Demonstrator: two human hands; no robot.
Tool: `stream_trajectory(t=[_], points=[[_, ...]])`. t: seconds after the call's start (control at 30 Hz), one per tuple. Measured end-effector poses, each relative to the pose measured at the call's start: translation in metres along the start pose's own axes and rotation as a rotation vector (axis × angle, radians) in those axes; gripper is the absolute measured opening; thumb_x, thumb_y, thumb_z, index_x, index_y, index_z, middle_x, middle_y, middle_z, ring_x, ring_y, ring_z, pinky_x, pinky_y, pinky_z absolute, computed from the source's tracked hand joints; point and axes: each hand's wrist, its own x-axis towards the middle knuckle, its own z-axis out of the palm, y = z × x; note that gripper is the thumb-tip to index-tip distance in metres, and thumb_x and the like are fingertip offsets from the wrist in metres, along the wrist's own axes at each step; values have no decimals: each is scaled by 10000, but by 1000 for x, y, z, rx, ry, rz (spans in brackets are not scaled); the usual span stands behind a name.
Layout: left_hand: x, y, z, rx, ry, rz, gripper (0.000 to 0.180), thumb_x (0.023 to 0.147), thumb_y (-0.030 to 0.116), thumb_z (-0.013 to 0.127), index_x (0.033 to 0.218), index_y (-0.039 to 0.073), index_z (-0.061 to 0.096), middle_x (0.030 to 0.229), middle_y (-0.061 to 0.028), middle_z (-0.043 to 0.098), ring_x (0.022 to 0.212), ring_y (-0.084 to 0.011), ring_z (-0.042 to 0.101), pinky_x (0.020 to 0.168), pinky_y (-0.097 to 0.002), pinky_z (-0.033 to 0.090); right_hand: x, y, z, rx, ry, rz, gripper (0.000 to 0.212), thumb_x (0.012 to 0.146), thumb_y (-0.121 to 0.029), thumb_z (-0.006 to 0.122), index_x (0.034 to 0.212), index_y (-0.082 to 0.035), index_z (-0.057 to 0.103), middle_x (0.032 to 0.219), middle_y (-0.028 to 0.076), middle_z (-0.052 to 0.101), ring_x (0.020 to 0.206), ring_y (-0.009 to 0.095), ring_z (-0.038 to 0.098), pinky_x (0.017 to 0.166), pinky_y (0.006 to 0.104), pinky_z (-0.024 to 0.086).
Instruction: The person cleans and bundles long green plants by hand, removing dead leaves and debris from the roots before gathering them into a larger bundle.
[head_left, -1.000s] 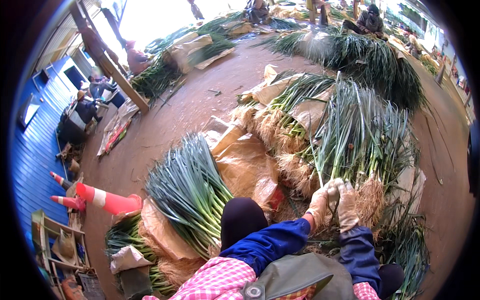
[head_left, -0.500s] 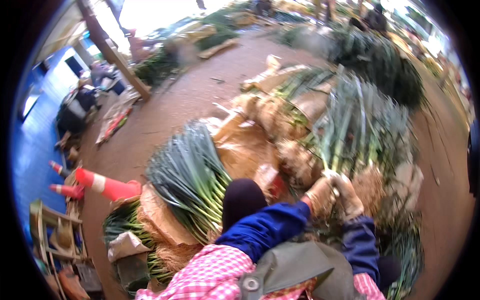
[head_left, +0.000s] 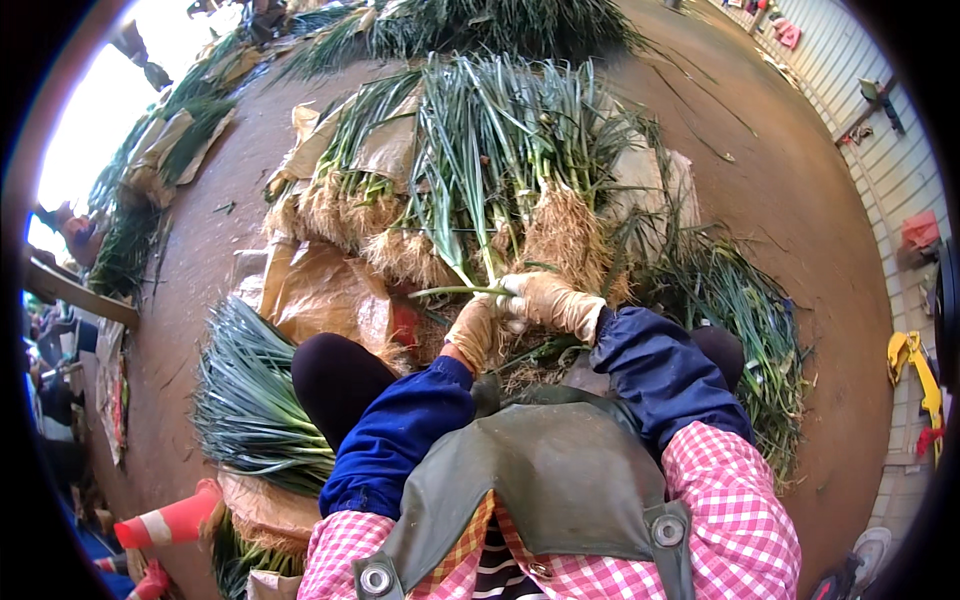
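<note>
Both my hands wear pale, soiled work gloves and meet in front of my lap. My left hand (head_left: 473,332) is closed round the lower end of a green onion (head_left: 489,262), whose long leaves stretch away over the pile. My right hand (head_left: 552,303) is closed at the same spot; a green leaf (head_left: 440,291) from the stalk sticks out sideways to the left from its fingers. The stalk's root end is hidden by the gloves. Just beyond lies a heap of untrimmed green onions (head_left: 530,120) with bushy, straw-coloured roots (head_left: 567,235).
To my left lies a neat bundle of green onions (head_left: 255,385) on brown paper, by a fallen red-and-white traffic cone (head_left: 170,520). Loose leaves (head_left: 745,330) are piled on my right. Brown paper sacking (head_left: 330,295) lies between. More onions (head_left: 490,25) form a far heap.
The view has swung to the right, bringing the pale slatted wall into sight. My hands stay together at the stalk's base, and a leaf now juts out sideways to the left.
</note>
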Motion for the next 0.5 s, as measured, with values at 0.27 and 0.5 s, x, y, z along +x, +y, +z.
stream_trajectory(t=[0.27,0.5], points=[[3,30,-2,-265,81,239,198,907,191,582,976,15,641,678,36,517,514,-56,402,452,-174,341,-121,-5,-89,316,-110,182,260,877,-209,545,1034,-5,584,943,70,697,787,140,630,655,299,507],[-7,55,28,-97,-134,391,296,926,234,573,1145,44,637,554,98,417,445,-28,380,418,-176,306,-242,97,-175,-1090,-572,1202,536,747,-386,699,1208,-122,625,1169,109,649,1132,289,593,944,412,460]])
